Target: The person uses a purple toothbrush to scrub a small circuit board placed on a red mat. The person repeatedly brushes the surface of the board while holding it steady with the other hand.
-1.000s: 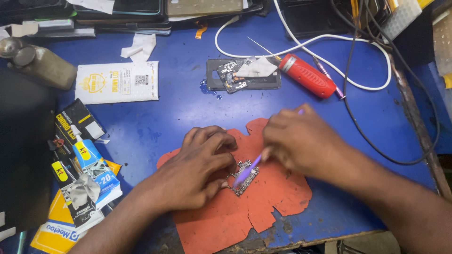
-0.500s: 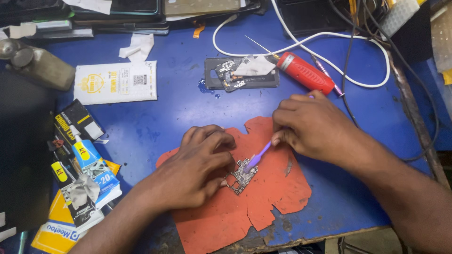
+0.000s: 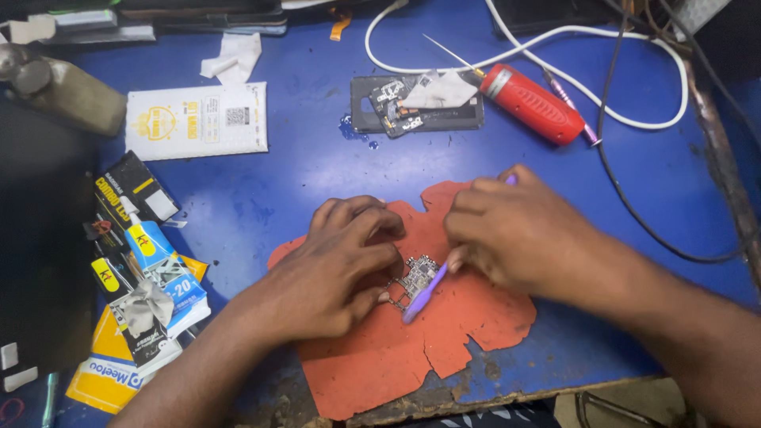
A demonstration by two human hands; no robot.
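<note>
My left hand point(image 3: 337, 273) pins the small circuit board point(image 3: 414, 277) flat, fingers curled on its left edge, on the torn orange mat point(image 3: 468, 325) over the blue table point(image 3: 301, 166). My right hand point(image 3: 515, 234) pinches a purple brush point(image 3: 424, 292), tip touching the board.

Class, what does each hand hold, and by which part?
Right hand grips a purple tool by its upper end; left hand pins the small circuit board at its left edge.

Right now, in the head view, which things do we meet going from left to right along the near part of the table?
Pile of small packets → left hand → small circuit board → purple tool → right hand.
</note>
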